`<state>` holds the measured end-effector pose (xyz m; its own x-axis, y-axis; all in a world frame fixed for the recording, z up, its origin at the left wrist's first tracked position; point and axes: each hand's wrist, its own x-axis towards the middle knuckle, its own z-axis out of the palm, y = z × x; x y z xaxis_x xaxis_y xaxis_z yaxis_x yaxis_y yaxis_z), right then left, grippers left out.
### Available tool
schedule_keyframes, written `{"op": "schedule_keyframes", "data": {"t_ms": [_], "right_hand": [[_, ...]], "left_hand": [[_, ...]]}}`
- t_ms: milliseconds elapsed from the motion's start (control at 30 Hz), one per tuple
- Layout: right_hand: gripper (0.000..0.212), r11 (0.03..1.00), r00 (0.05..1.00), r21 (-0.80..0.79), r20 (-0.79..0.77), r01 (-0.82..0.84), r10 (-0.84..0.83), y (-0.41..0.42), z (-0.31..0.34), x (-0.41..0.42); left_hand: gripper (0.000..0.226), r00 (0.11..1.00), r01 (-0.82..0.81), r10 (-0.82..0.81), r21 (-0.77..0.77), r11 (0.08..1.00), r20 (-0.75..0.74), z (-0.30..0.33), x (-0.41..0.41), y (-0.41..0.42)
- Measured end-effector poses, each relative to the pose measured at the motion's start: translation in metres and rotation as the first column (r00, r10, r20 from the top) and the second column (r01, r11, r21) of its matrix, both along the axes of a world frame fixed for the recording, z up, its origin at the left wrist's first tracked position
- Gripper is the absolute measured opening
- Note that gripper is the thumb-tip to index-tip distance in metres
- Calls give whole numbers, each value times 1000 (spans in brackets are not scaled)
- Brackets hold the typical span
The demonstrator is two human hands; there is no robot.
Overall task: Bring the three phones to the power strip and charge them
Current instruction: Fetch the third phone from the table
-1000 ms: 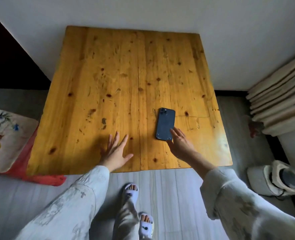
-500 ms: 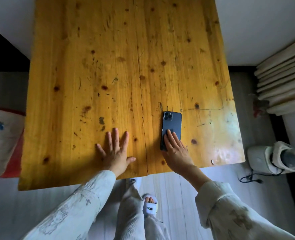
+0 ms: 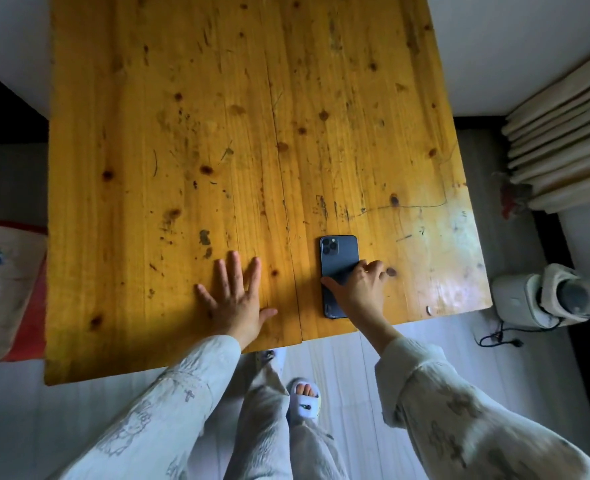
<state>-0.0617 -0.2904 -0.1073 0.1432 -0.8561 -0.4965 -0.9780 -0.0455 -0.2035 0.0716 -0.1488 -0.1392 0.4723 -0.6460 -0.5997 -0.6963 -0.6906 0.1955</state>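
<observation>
Lying at the left edge of the frame, a patterned cushion (image 3: 4, 289) sits on the floor beside the wooden table (image 3: 217, 133). Lower centre, the left hand (image 3: 236, 303) rests flat on the tabletop, fingers spread and holding nothing. Right of it, a dark phone (image 3: 340, 254) lies face down near the table's near edge, camera end away; the right hand (image 3: 361, 291) grasps its lower half, thumb on its left edge, fingers curled over its right edge. At the lower right, a white appliance (image 3: 529, 299) stands on the floor.

Single head view: looks steeply down, close over wooden table (image 3: 217, 133), near edge and floor (image 3: 338, 358) below.
</observation>
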Motion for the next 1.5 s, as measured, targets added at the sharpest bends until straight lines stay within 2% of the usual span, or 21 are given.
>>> {"op": "schedule_keyframes", "data": {"t_ms": [167,267,333,467,567,633,733,800,1000,1067,1200,1333,1500], "right_hand": [[76,998,997,20,-42,66,-65,1,0,14],[77,986,987,54,2,158,-159,-1,1,18],[66,974,975,95,67,205,-211,-7,0,15],[30,952,949,214,180,217,-257,-22,5,3],[17,898,881,319,265,304,-392,-22,8,-8],[8,854,824,369,296,367,-482,-16,12,-19],[4,823,784,392,309,411,-538,-7,25,-40],[7,808,729,383,366,448,-578,-3,40,-60],[9,760,498,320,602,566,-625,1,120,-155],[15,725,416,283,666,628,-619,12,149,-197],[7,654,263,241,776,717,-574,60,203,-290],[13,556,161,185,842,810,-515,134,249,-399],[10,361,94,85,889,929,-449,252,288,-545]], "left_hand": [[101,999,-15,14,-24,1000,-33,1,1,1],[101,999,-15,14,-30,999,-31,0,2,1],[101,999,-19,18,-42,999,-31,-1,3,1],[100,1000,-6,5,-54,999,-23,-3,4,2],[99,999,-6,5,-43,999,-39,0,6,2],[89,991,-87,82,-43,995,-105,6,6,-6],[66,942,-208,183,-59,976,-281,25,-2,-23],[61,928,-163,117,-102,981,-353,39,-16,-32],[49,940,25,-127,-305,952,-317,103,-78,-65],[44,927,78,-213,-395,916,-310,130,-111,-76],[41,866,236,-440,-580,779,-238,177,-199,-80],[39,744,372,-638,-670,642,-199,221,-310,-60],[36,469,482,-864,-768,422,-180,277,-473,-6]]}}
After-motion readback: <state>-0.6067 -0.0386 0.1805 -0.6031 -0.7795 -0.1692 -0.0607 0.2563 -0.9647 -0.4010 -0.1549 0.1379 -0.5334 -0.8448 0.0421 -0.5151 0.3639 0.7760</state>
